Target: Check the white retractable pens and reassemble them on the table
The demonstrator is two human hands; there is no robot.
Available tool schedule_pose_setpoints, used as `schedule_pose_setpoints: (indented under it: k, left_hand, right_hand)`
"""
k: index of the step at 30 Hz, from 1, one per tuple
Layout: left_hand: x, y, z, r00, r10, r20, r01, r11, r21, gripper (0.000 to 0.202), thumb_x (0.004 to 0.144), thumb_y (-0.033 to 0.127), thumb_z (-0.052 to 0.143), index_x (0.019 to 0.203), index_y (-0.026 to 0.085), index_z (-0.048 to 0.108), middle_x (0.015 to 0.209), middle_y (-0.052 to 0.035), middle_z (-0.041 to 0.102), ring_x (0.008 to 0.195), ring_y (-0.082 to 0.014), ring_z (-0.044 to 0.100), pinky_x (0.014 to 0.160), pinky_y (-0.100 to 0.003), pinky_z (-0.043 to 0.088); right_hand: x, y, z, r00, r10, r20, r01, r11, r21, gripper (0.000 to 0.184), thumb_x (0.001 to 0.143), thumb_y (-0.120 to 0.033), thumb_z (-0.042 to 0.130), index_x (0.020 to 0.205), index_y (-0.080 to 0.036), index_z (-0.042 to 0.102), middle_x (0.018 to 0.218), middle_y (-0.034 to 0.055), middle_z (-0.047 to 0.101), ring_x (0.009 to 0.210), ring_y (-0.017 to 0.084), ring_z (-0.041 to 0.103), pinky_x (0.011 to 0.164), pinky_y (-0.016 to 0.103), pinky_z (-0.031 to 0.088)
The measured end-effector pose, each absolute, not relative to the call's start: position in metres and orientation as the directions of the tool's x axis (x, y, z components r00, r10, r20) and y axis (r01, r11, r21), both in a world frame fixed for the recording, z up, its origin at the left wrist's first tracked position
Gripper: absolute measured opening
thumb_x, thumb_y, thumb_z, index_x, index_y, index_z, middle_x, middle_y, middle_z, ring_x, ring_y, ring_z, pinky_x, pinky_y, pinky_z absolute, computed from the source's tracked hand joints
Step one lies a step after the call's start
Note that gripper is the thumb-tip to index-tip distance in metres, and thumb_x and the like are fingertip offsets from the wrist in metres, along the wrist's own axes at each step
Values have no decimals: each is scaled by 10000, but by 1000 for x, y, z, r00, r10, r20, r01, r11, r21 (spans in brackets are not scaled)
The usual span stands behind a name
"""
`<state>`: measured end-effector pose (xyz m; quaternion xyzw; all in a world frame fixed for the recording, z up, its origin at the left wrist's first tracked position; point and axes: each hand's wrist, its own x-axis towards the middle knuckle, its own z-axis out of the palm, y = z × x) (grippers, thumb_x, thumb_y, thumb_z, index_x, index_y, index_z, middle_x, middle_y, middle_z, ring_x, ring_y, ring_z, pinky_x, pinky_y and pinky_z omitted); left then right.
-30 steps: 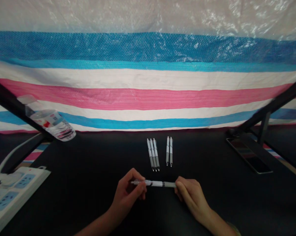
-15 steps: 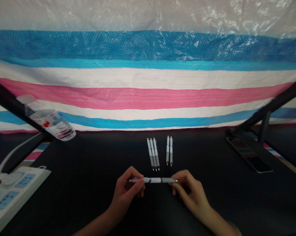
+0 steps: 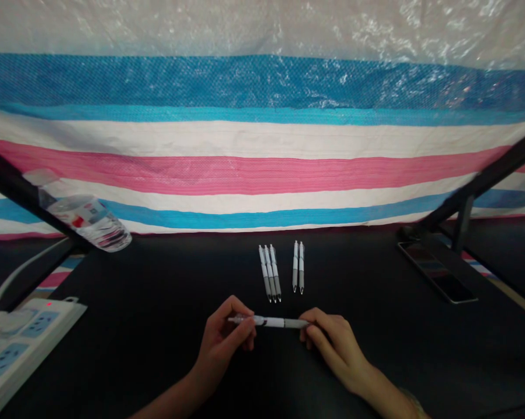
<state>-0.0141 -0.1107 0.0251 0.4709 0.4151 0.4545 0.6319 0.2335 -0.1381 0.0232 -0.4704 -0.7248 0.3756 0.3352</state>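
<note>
A white and grey pen is held level between both hands, just above the black table. My left hand pinches its left end with thumb and fingers. My right hand is closed round its grey right end. Beyond the hands, three matching pens lie side by side. A pair of the same pens lies just to their right.
A water bottle lies on its side at the back left. A white power strip sits at the left edge. A dark phone rests at the right by black stand legs. A striped tarp hangs behind.
The pen was lifted slightly and shifted left between the hands. My right hand's fingers moved from covering the pen's end to pinching it near the tip.
</note>
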Motion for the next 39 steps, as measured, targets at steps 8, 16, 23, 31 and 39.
schedule_pose_setpoints:
  k: [8,16,23,31,39]
  left_hand:
    - [-15,-108,23,261,965,14,-88,9,996,263,858,427,695,851,168,648,633,-8,620,517,-139,569,504,-245,443]
    - [-9,-103,18,257,966,26,-188,23,982,144,825,287,754,845,183,657,733,4,591,632,-130,571,592,-234,458]
    - [-3,-97,20,275,958,-78,-340,173,924,179,854,308,725,957,167,680,922,-72,684,880,-237,692,833,-369,536]
    - [-2,-96,29,273,960,-62,-250,133,959,619,828,270,734,1354,257,408,833,5,677,696,-208,727,675,-346,585]
    - [0,-92,27,247,962,-117,-218,173,960,506,792,265,764,1202,233,470,788,27,678,689,-213,742,666,-343,605]
  right_hand:
    - [234,-137,24,-326,944,53,403,189,-895,435,1025,-455,404,687,-207,521,571,-34,502,505,112,472,510,239,324]
    - [224,-136,27,-353,934,-54,388,93,-917,403,1008,-469,438,744,-193,569,567,-36,497,511,111,451,504,232,311]
    - [214,-138,35,-508,859,-62,439,196,-877,326,1012,-416,432,928,-199,659,634,-24,577,545,123,517,549,237,348]
    - [218,-140,29,-478,876,-65,489,203,-848,320,1000,-423,463,1139,-212,660,648,-22,613,570,137,529,582,244,369]
    - [218,-140,34,-472,878,-83,486,180,-855,314,999,-408,469,1137,-208,667,660,-27,605,581,130,527,589,234,371]
